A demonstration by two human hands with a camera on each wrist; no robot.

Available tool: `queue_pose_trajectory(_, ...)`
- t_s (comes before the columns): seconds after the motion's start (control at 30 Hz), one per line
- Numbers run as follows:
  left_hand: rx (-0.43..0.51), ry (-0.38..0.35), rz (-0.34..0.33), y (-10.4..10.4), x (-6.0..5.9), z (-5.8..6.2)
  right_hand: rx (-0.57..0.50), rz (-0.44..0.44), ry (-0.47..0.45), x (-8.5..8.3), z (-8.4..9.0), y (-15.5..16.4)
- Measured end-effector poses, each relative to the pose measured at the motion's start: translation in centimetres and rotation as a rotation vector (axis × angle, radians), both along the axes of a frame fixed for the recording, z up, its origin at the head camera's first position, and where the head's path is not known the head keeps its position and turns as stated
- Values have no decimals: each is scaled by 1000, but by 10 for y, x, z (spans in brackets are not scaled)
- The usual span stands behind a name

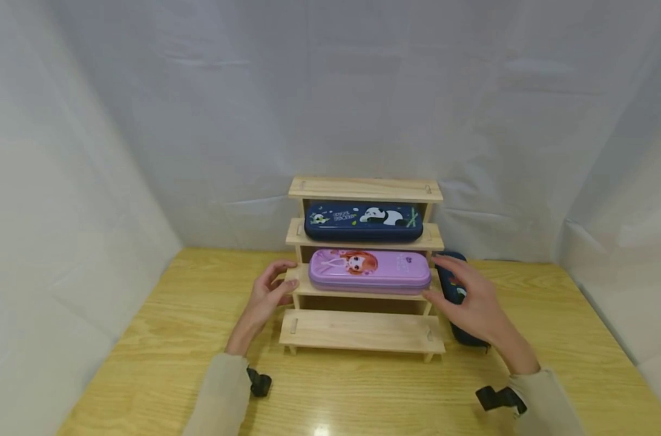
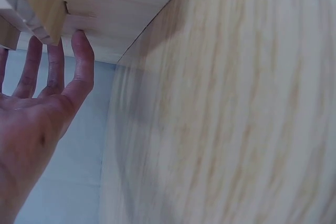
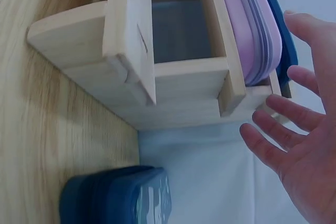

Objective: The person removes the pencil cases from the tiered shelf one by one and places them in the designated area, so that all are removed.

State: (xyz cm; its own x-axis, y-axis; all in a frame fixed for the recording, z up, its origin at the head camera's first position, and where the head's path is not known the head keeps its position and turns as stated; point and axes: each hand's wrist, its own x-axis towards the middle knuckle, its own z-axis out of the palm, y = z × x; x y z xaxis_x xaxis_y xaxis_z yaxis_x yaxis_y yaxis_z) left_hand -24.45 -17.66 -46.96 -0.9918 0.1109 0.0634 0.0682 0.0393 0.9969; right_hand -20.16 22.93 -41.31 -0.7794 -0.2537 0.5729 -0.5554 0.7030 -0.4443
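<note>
1. We're looking down at a stepped wooden rack (image 1: 363, 330) standing on the wooden table (image 1: 161, 339), and everything here gets placed against that rack.
2. On the rack's third step up lies the navy panda case (image 1: 363, 222), flat and lengthwise.
3. One step below it lies the purple case (image 1: 370, 270), also lengthwise, filling most of its step. The rack's bottom step is bare wood, and so is its top board.
4. Our left hand (image 1: 269, 295) is at the rack's left end, level with the purple case's step. The fingers are straight and slightly spread, gripping nothing.
5. The left wrist view shows the fingertips (image 2: 79, 39) right up against the rack's wood (image 2: 110, 9); touching, as far as we can tell.
6. Our right hand (image 1: 469, 297) is at the rack's right end, fingers wide and relaxed, holding nothing.
7. In the right wrist view that hand (image 3: 304, 150) sits just beside the rack's end (image 3: 173, 87) and the purple case's end (image 3: 252, 30), with a small gap showing.
8. Just right of the rack, on the table, lies a dark blue case (image 1: 461, 315), partly hidden under our right hand.
9. Beige sleeves (image 1: 221, 393) cover both forearms, each with a black strap (image 1: 259, 383) at the wrist.
</note>
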Motion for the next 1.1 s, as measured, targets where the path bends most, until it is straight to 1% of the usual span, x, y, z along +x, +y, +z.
queue_pose_trajectory(0.17,-8,1,5,1,-1,-1,-6,10,-44,-4,2,-7)
queue_pose_trajectory(0.4,-17,-1,7,0,0,0,-24,23,-71,-6,5,-13)
queue_pose_trajectory(0.7,-4,10,15,0,-1,0,-30,11,-124,-9,6,-17)
queue_pose_trajectory(0.87,-2,8,7,0,0,0,-19,-3,-118,-9,5,-18)
queue_pose_trajectory(1.1,-12,7,8,0,0,1,-36,-4,-95,-7,2,-18)
